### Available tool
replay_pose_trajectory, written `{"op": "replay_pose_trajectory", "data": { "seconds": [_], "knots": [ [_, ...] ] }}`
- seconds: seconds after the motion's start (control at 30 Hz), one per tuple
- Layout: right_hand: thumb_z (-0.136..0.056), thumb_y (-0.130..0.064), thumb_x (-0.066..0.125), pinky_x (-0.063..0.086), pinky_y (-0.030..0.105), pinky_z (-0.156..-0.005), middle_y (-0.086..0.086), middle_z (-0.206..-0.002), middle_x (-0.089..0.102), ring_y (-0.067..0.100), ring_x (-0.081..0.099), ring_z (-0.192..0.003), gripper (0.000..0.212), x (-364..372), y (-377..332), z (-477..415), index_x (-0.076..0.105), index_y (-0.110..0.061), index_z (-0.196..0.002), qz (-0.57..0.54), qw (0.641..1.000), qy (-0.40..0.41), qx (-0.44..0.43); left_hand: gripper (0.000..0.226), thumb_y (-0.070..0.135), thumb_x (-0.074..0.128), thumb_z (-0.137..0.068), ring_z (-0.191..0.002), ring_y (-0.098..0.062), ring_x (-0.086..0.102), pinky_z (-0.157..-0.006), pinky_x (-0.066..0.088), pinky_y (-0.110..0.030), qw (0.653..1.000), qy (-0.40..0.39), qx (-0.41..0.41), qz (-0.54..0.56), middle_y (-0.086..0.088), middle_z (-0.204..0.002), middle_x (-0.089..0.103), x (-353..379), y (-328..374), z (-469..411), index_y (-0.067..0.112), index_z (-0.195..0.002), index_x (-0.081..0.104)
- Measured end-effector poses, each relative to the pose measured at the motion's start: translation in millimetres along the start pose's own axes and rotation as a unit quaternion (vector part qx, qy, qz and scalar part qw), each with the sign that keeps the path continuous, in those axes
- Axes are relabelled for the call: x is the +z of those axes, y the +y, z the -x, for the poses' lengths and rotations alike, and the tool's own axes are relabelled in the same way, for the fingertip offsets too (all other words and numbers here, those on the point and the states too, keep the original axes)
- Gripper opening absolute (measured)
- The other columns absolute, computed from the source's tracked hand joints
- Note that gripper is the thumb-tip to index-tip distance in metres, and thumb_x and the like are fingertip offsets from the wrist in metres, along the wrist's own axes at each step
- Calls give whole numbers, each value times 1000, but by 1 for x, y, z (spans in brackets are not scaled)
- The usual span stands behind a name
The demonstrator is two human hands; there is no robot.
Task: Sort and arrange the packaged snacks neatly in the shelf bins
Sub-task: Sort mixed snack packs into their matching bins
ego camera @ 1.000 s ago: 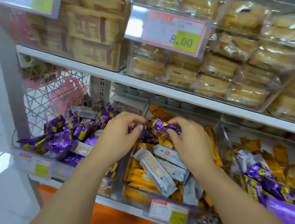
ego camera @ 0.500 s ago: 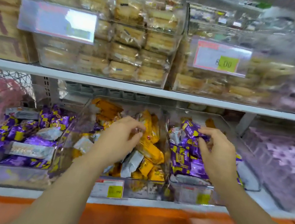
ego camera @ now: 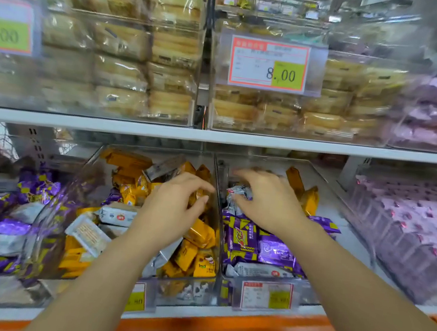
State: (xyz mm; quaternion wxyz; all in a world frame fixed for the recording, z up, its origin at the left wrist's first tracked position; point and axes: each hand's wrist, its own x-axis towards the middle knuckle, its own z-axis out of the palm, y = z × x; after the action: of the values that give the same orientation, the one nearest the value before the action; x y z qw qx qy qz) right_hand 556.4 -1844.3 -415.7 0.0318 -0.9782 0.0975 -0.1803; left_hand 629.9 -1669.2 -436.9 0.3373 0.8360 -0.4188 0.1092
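**Mixed bins, a tight reach: where the sorting could slip**

Head view. We see the left hand [ego camera: 176, 209] hovering over the middle bin [ego camera: 183, 289]. Its fingers [ego camera: 195, 184] are loosely curled, thumb close to the fingertips, with no pack visibly between them. The right hand [ego camera: 270, 202] lies palm down over the right bin [ego camera: 306, 293], stretched flat and gripping nothing, its thumb touching a silver-white pack [ego camera: 238, 194] just beside the clear divider [ego camera: 217, 220].

The snacks sit mixed. Yellow packs [ego camera: 200, 236] share the middle bin with silver-white ones. Purple packs [ego camera: 244, 240] fill the front of the right bin, with yellow strays [ego camera: 309, 201] behind them.

We judge the likeliest slip to be a glossy wrapper sliding out of a shallow pinch and dropping into the wrong bin. Sweeping flat across loose piles could also push packs over the divider or off the front edge. With both hands this near the divider, they could also crowd each other.
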Motion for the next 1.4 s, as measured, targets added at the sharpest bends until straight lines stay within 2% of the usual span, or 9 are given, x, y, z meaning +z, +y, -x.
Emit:
{"op": "replay_pose_trajectory", "data": {
  "seconds": [0.13, 0.23, 0.43, 0.67, 0.93, 1.1, 1.17, 1.27, 1.4],
  "knots": [
    [-86, -45, 59, 48, 37, -91, 6, -134, 53, 28, 52, -116, 58, 18, 10, -31, 39, -31, -139, 35, 983, -180, 28, 21, 21, 55, -93, -104, -5, 53, -85, 41, -21, 1000, 15, -2, 13, 17, -109, 54, -4, -5, 0, 27, -111, 65],
    [-82, -39, 66, 48, 30, -81, 3, -124, 58, 22, 56, -105, 49, 16, 14, -34, 52, -28, -128, -9, 976, -217, 29, 21, 21, 55, -93, -104, -4, 53, -86, 42, -22, 1000, 14, -1, 14, 18, -109, 55, -9, -9, 1, 28, -111, 65],
    [-77, -34, 72, 40, 26, -65, -4, -101, 59, 18, 58, -93, 33, 1, 11, -5, 60, -31, -108, -38, 998, -47, 10, 22, 22, 55, -94, -103, -2, 51, -86, 39, -21, 1000, 13, -6, 17, 15, -111, 56, -15, -12, 3, 27, -112, 65],
    [-71, -18, 76, 45, 28, -61, 4, -110, 46, 25, 55, -93, 36, -2, -5, 34, 60, -26, -102, -118, 968, 218, -27, 19, 18, 56, -93, -100, -4, 54, -82, 41, -22, 999, 43, -17, 22, 14, -105, 57, -39, -20, 18, 25, -107, 67],
    [-76, -24, 62, 40, 15, -79, -1, -116, 36, 17, 50, -92, 31, 7, -68, 35, 62, -23, -107, -216, 929, 269, -132, 19, 13, 57, -92, -85, 3, 55, -71, 34, 0, 985, 142, -94, 21, 10, -100, 63, -94, -54, 51, 23, -104, 67],
    [-76, -14, 73, 38, 17, -78, 6, -118, 40, 12, 45, -92, 33, 24, -110, 14, 63, -21, -107, -248, 936, 224, -109, 20, 13, 57, -91, -89, 4, 56, -76, 42, -17, 974, 174, -140, 42, 17, -96, 61, -112, -78, 66, 32, -98, 63],
    [-81, -18, 72, 37, 18, -73, 6, -117, 39, 17, 48, -97, 31, 30, -118, 3, 60, -24, -110, -249, 951, 178, -38, 19, 14, 57, -91, -86, 8, 53, -71, 37, -8, 971, 181, -150, 35, 17, -96, 60, -114, -87, 69, 31, -98, 63],
    [-84, -34, 66, 41, 34, -83, 5, -111, 43, 29, 50, -106, 38, 37, -117, -10, 52, -26, -119, -123, 986, 91, 64, 17, 15, 58, -92, -85, 9, 52, -68, 35, -5, 968, 182, -167, 35, 16, -98, 60, -116, -99, 70, 29, -100, 64],
    [-84, -50, 56, 27, 37, -99, 1, -113, 51, 24, 41, -115, 49, 23, -134, -16, 47, -34, -128, -6, 998, 41, 55, 19, 18, 55, -94, -96, -2, 51, -80, 37, -20, 970, 150, -183, 48, 11, -107, 59, -113, -114, 72, 23, -109, 64]
  ]
}}
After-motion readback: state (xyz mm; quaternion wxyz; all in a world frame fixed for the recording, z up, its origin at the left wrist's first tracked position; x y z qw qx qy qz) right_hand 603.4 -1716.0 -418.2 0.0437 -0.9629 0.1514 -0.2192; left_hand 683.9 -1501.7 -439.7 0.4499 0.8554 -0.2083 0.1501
